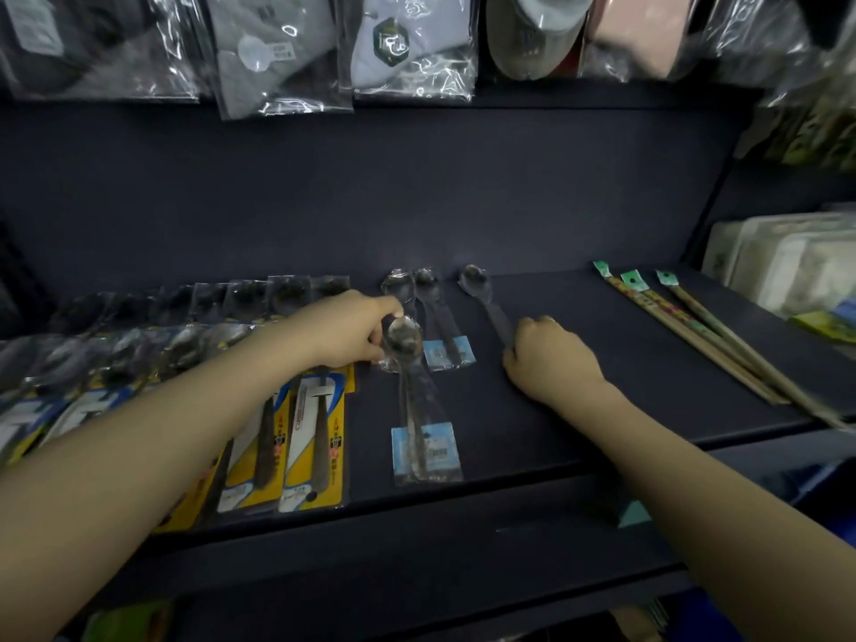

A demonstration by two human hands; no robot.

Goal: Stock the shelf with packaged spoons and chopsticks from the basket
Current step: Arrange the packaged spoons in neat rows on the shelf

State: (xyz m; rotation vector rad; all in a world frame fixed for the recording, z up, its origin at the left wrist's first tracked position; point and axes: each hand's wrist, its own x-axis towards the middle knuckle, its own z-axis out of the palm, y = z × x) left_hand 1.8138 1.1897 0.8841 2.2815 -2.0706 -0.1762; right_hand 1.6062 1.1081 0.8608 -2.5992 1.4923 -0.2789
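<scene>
left hand [359, 329] pinching bowl of wrapped spoon [417, 400] mid-shelf [602, 410], label end near front edge | right hand [549, 359] curled on handle of lone spoon [484, 294] toward back edge | risk: slick wrap slipping, rows skewing, front spoon sliding off | chopsticks [704, 335] at right edge

The right hand [549, 359] hides one packaged spoon's [484, 294] handle end — hanging packets [273, 53] blurred, cropped.

My shelf [579, 410] is a dark board. Along its left end lie overlapping yellow-carded spoon packs [305, 437], reaching the front edge. Near the middle lie clear-bagged spoons [419, 410], some toward the back edge. Toward the right end three chopstick packs [695, 335] lie slanted, side by side.
</scene>
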